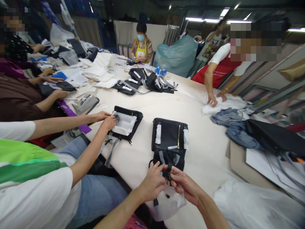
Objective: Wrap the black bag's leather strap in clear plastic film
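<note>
While both bare hands work at the table's (205, 159) near edge, a translucent sheet (168, 205) spreads beneath them. The left hand (153, 182) and the right hand (186, 183) pinch a black strap (169, 167) between thumb and fingers. It belongs to a black backpack (168, 131), which lies flat just past the hands, its strap end toward the near edge. White wrapping covers both its sides, and a gold zipper (179, 136) runs down the front; whether anything is inside cannot be told.

Toward the near right corner sits a crumpled white plastic bag (259, 203), its contents unclear. Along the left edge, a neighbour in a green and white vest (30, 162) has both hands on a second black bag (137, 116), with a white sheet (125, 124) on top.

The pale surface stretches away past blue-grey cloth (238, 124) by the right edge to a heap of black bags (149, 82) farther back, a blue tape dispenser (161, 70) just behind. White material (102, 68) is piled toward the far left. At the far edge sits a person in a yellow apron (141, 51); beside that person a bulging teal plastic sack (176, 52) stands off the table, its filling indistinct. Pale panels (152, 30) and lit tubes (205, 20) show in the dim room beyond.
</note>
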`<state>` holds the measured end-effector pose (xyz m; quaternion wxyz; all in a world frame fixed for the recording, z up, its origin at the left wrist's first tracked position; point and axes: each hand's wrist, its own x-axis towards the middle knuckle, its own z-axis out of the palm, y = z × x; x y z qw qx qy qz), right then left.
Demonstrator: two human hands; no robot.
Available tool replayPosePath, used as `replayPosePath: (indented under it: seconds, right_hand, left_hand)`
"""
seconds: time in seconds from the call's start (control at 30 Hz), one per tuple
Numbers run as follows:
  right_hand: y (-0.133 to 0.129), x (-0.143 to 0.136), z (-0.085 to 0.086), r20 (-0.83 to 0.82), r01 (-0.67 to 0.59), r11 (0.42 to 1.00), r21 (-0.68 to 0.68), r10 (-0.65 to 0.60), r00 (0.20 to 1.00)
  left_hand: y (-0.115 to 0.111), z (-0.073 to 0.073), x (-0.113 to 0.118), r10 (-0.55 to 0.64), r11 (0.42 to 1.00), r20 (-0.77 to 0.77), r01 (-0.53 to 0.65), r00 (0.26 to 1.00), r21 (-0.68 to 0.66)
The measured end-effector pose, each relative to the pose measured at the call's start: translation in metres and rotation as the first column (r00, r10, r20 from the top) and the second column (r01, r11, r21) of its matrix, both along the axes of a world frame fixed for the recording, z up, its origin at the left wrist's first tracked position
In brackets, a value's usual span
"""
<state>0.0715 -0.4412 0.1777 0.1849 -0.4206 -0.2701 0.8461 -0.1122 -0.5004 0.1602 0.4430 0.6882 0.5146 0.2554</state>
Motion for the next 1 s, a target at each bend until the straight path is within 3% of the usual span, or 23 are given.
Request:
replayPosePath:
  seconds: [0.07, 0.13, 0.27, 0.37, 0.43, 0.53, 0.6, 0.7, 0.77, 0.8, 0.9, 1.0]
  right_hand:
    - [0.001, 0.003, 0.001, 0.002, -0.069, 0.996, 0.056, 0.069, 0.998]
    - [0.001, 0.007, 0.003, 0.032, -0.114, 0.987, 0.109, 0.111, 0.993]
    - [0.002, 0.014, 0.004, 0.079, -0.164, 0.978, 0.126, 0.155, 0.985]
    - [0.0, 0.018, 0.001, 0.078, -0.183, 0.974, 0.134, 0.174, 0.982]
    - [-0.004, 0.019, -0.008, 0.098, -0.214, 0.964, 0.159, 0.2, 0.975]
    - [-0.015, 0.02, -0.039, 0.283, -0.312, 0.907, 0.283, 0.232, 0.931]
    - [-0.025, 0.019, -0.066, 0.44, -0.38, 0.81, 0.446, 0.171, 0.881]
    - [-0.038, 0.013, -0.099, 0.594, -0.519, 0.544, 0.66, 0.046, 0.803]
    - [-0.045, 0.008, -0.108, 0.737, -0.673, 0.403, 0.62, -0.007, 0.676]
    - [-0.047, 0.007, -0.108, 0.814, -0.755, 0.359, 0.549, -0.023, 0.58]
    - [-0.053, 0.019, -0.102, 0.947, -0.92, 0.233, 0.316, -0.03, 0.318]
    - [-0.064, 0.06, -0.096, 0.96, -0.957, 0.095, 0.274, 0.028, 0.278]
  left_hand:
    - [0.002, -0.004, 0.003, 0.058, 0.997, 0.007, -0.058, 0.998, 0.046]
    - [0.004, -0.006, 0.004, 0.044, 0.999, 0.057, -0.045, 0.997, 0.029]
    - [0.005, -0.006, 0.007, 0.094, 0.982, 0.259, -0.046, 0.961, -0.185]
    - [-0.001, -0.004, 0.014, 0.152, 0.969, 0.342, -0.072, 0.927, -0.237]
    - [-0.009, -0.002, 0.018, 0.184, 0.947, 0.368, -0.065, 0.911, -0.313]
    - [-0.023, -0.003, 0.016, 0.358, 0.827, 0.415, -0.078, 0.837, -0.556]
    - [-0.031, -0.006, 0.006, 0.496, 0.751, 0.441, -0.114, 0.748, -0.651]
    - [-0.037, -0.011, -0.018, 0.697, 0.665, 0.465, -0.251, 0.546, -0.703]
    - [-0.036, -0.013, -0.032, 0.781, 0.611, 0.47, -0.349, 0.411, -0.71]
    - [-0.034, -0.014, -0.038, 0.798, 0.597, 0.464, -0.394, 0.385, -0.699]
    - [-0.029, -0.019, -0.044, 0.809, 0.581, 0.394, -0.49, 0.436, -0.651]
    - [-0.024, -0.026, -0.041, 0.786, 0.596, 0.303, -0.532, 0.538, -0.601]
